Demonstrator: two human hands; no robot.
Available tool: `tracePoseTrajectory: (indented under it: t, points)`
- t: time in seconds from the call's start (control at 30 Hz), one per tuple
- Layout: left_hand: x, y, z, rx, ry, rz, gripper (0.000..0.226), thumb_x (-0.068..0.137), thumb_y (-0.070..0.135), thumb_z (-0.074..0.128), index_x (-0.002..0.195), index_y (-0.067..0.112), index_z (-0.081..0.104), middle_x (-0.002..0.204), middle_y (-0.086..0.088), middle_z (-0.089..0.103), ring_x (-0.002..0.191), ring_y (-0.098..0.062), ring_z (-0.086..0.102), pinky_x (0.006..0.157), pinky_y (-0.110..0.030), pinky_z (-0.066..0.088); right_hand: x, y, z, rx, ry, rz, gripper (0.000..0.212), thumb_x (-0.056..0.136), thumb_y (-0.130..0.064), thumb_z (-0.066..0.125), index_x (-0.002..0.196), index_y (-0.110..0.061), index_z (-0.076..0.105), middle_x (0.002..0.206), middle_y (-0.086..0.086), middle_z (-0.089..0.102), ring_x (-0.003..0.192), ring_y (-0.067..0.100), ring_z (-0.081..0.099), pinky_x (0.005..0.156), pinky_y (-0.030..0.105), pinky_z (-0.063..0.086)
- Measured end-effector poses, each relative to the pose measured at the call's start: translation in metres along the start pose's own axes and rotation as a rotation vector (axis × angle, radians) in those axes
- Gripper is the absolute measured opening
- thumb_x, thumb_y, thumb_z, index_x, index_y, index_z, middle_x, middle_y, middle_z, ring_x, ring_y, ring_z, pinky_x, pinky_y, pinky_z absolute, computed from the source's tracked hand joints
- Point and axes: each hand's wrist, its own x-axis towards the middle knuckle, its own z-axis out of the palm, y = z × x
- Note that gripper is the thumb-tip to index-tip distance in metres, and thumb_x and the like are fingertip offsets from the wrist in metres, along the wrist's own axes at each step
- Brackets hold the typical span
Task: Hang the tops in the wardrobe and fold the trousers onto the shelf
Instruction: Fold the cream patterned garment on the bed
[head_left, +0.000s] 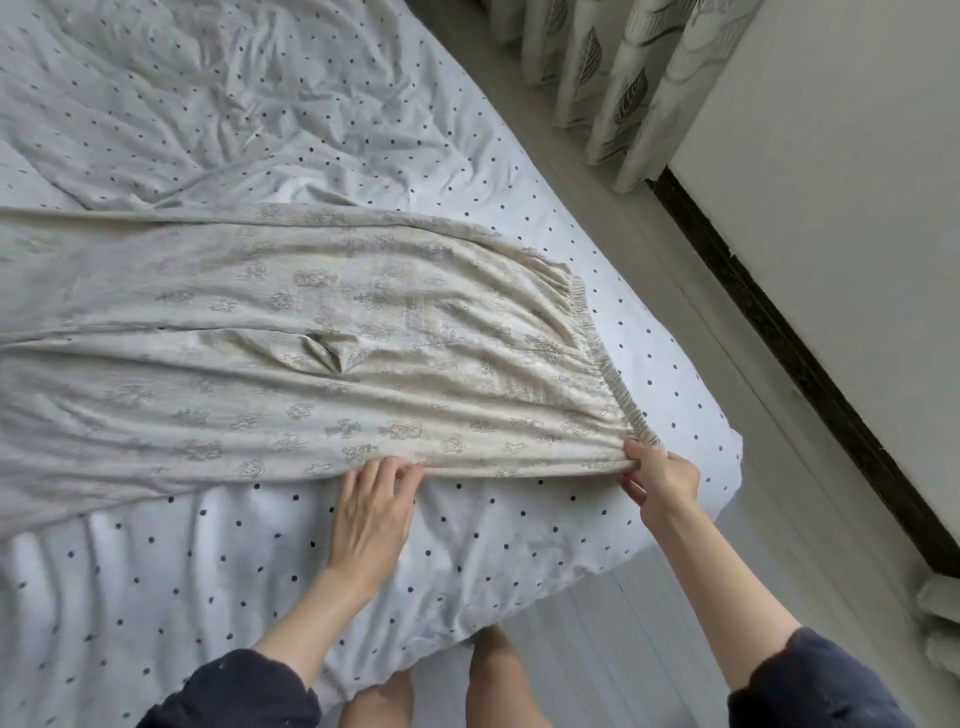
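The pale beige cotton trousers (322, 343) carry a faint grey printed motif of small figures, repeated across both legs. The white bed sheet (467, 551) under them shows evenly spaced small dark dots. At 1 o'clock, the cream pleated curtain (623, 78) bears grey leaf outlines. At 3 o'clock, a dark brown skirting strip (789, 343) borders the off-white wall (841, 182). Both sleeves (810, 686) are dark navy.

I see both bare forearms reaching forward out of dark navy sleeves pushed up near the elbows. My left hand (370, 512) lies palm down, fingers bent at the tips and pinching the near cloth edge. My right hand (661, 480) is turned sideways, thumb and fingers pinching a gathered corner.
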Motion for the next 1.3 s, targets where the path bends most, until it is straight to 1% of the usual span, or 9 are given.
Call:
tracePoseTrajectory:
  t: [0.13, 0.27, 0.5, 0.63, 0.73, 0.87, 0.97, 1.2, 1.3]
  points:
    - [-0.003, -0.014, -0.001, 0.052, -0.024, -0.133, 0.036, 0.065, -0.004, 0.078, 0.096, 0.01, 0.068, 0.101, -0.013, 0.063, 0.091, -0.033, 0.061, 0.072, -0.043, 0.047, -0.015, 0.007, 0.007, 0.059, -0.047, 0.082, 0.017, 0.087, -0.015, 0.066, 0.091, -0.002, 0.056, 0.076, 0.01, 0.056, 0.061, 0.02, 0.057, 0.051, 0.027, 0.055]
    - [0.0, -0.026, -0.006, 0.081, -0.043, -0.142, 0.026, 0.064, -0.003, 0.079, 0.083, 0.011, 0.069, 0.088, -0.01, 0.062, 0.08, -0.031, 0.059, 0.069, -0.041, 0.044, -0.032, 0.02, 0.022, 0.001, -0.176, 0.164, 0.014, 0.09, -0.013, 0.062, 0.085, -0.002, 0.055, 0.077, 0.012, 0.055, 0.063, 0.021, 0.059, 0.047, 0.026, 0.055]
    - [-0.038, -0.015, -0.018, -0.048, -0.078, -0.102, 0.025, 0.066, -0.008, 0.072, 0.077, 0.01, 0.058, 0.069, -0.003, 0.054, 0.06, -0.023, 0.052, 0.056, -0.034, 0.043, -0.034, 0.029, 0.022, 0.022, 0.001, 0.139, 0.014, 0.092, -0.009, 0.057, 0.086, 0.004, 0.055, 0.066, 0.015, 0.059, 0.034, 0.015, 0.056, 0.033, 0.02, 0.047]
    - [-0.046, -0.028, -0.024, -0.009, -0.117, -0.038, 0.005, 0.083, 0.013, 0.063, 0.079, 0.013, 0.06, 0.074, -0.001, 0.053, 0.067, -0.023, 0.051, 0.065, -0.032, 0.029, -0.042, 0.036, 0.014, 0.042, 0.039, 0.104, 0.015, 0.092, -0.012, 0.056, 0.086, 0.002, 0.056, 0.068, 0.018, 0.063, 0.03, 0.012, 0.056, 0.032, 0.018, 0.044]
    - [-0.041, -0.044, -0.032, -0.012, -0.143, -0.082, 0.02, 0.066, 0.005, 0.081, 0.076, 0.011, 0.065, 0.074, -0.003, 0.056, 0.068, -0.024, 0.056, 0.068, -0.033, 0.032, -0.051, 0.03, 0.013, 0.04, 0.036, -0.005, 0.014, 0.091, -0.012, 0.056, 0.08, -0.003, 0.053, 0.064, 0.015, 0.062, 0.035, 0.01, 0.059, 0.037, 0.018, 0.047]
    - [-0.023, -0.066, -0.062, -0.117, -0.036, -0.164, 0.023, 0.091, 0.021, 0.052, 0.076, 0.007, 0.061, 0.069, -0.004, 0.06, 0.056, -0.025, 0.058, 0.052, -0.031, 0.043, -0.071, 0.003, 0.023, 0.04, 0.024, -0.185, 0.019, 0.09, -0.015, 0.054, 0.072, -0.007, 0.05, 0.064, 0.011, 0.062, 0.042, 0.011, 0.063, 0.042, 0.022, 0.046]
    - [0.002, -0.087, -0.089, -0.201, 0.043, -0.299, 0.01, 0.089, 0.013, 0.064, 0.082, 0.005, 0.064, 0.074, -0.008, 0.066, 0.054, -0.029, 0.061, 0.046, -0.028, 0.04, -0.087, -0.022, 0.04, 0.036, 0.0, -0.261, 0.024, 0.089, -0.017, 0.049, 0.069, -0.006, 0.056, 0.062, 0.006, 0.065, 0.047, 0.014, 0.065, 0.044, 0.022, 0.044]
    - [0.127, -0.155, -0.126, -0.378, 0.187, -0.361, 0.015, 0.09, 0.012, 0.061, 0.092, -0.001, 0.068, 0.094, -0.016, 0.068, 0.085, -0.034, 0.063, 0.075, -0.04, 0.047, -0.096, -0.099, 0.105, -0.116, 0.046, -0.442, 0.031, 0.085, -0.021, 0.046, 0.061, -0.009, 0.062, 0.063, 0.003, 0.066, 0.056, 0.021, 0.06, 0.054, 0.029, 0.048]
    - [0.18, -0.179, -0.123, -0.379, 0.174, -0.368, 0.019, 0.089, 0.016, 0.062, 0.096, -0.001, 0.068, 0.099, -0.017, 0.068, 0.091, -0.033, 0.062, 0.078, -0.036, 0.043, -0.085, -0.125, 0.131, -0.349, 0.174, -0.574, 0.035, 0.086, -0.027, 0.045, 0.054, -0.013, 0.05, 0.056, 0.003, 0.049, 0.057, 0.024, 0.045, 0.051, 0.028, 0.035]
